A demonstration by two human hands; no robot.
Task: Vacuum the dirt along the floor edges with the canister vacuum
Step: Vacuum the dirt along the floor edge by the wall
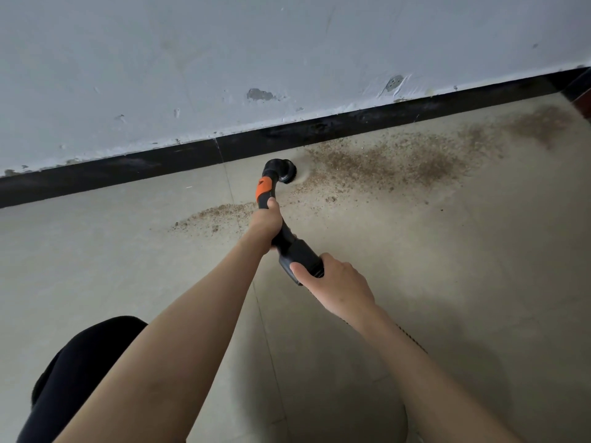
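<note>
Head view is showing, nearest the camera, one knee in black fabric (83, 372) bending at the lower left above the smooth beige tiled floor (447, 251), whose thin grout lines are running away toward the wall. Two bare forearms are reaching forward from the bottom edge. Right hand (332, 282) is wrapping its fingers and thumb around the wide black plastic cuff (302, 255) at the rear end of the vacuum wand, where a ribbed hose (412, 338) is trailing back under the wrist. Left hand (267, 222) is gripping the curved black plastic vacuum handle with an orange band (263, 188) further forward, its thumb lying along the top of the tube. Beyond it the tube is bending downward into one round black brush nozzle (284, 171), which is resting on the floor just beside the skirting. Grainy brown dirt is lying in two patches: a small streak (214, 215) left of the left hand and a long, broad scatter (415, 161) spreading rightward from the nozzle along the floor edge. Farthest off, a glossy black skirting board (128, 174) is running diagonally under a chipped, scuffed pale grey painted wall (224, 59).
</note>
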